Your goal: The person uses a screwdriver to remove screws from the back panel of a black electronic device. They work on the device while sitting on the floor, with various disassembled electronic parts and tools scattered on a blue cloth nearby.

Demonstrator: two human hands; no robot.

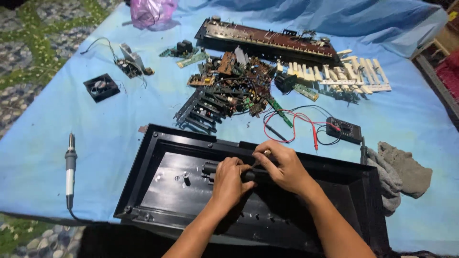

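L hand (228, 184) clenched on 1 black part (210, 168) inside 1 black case (158, 191); R hand (282, 167) pinches 1 small tool (262, 155). Nearby: 1 iron (71, 169), 1 fan (101, 87), 1 meter (344, 130), 1 rag (399, 172).

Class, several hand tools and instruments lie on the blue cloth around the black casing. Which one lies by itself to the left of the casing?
The soldering iron, lying lengthwise by the cloth's left edge. The multimeter with its red and black leads sits to the right, beyond the casing.
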